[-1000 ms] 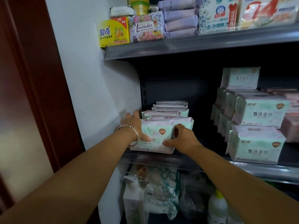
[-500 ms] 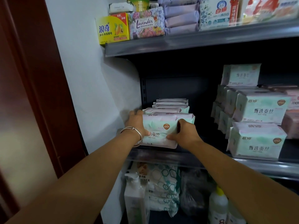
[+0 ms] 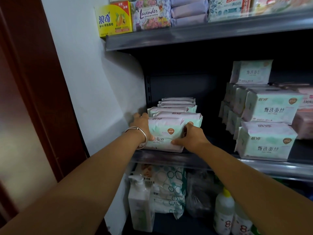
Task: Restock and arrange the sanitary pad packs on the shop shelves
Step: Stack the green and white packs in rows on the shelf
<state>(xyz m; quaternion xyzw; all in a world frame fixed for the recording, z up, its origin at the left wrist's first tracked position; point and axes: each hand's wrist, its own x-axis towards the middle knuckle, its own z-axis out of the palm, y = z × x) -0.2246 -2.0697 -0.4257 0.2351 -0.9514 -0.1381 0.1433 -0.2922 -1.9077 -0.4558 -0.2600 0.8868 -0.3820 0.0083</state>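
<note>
A row of mint-and-pink sanitary pad packs (image 3: 177, 106) stands upright on the left end of the middle shelf (image 3: 169, 158). My left hand (image 3: 141, 123), with a silver bangle on the wrist, grips the left side of the front pack (image 3: 165, 133). My right hand (image 3: 191, 137) holds the same pack's right side, thumb across its lower front and fingers curled behind the edge. The pack stands at the shelf's front lip, against the packs behind it.
Stacks of larger mint pad packs (image 3: 267, 141) fill the shelf's right side, with a dark gap between. The white wall (image 3: 94, 82) borders the left. Soap boxes (image 3: 115, 18) and lavender packs sit on the upper shelf (image 3: 186, 38). Bottles (image 3: 223, 211) and bagged goods sit below.
Both hands have pushed the front pack a little deeper and squarer against the row. The camera has moved closer to the shelf.
</note>
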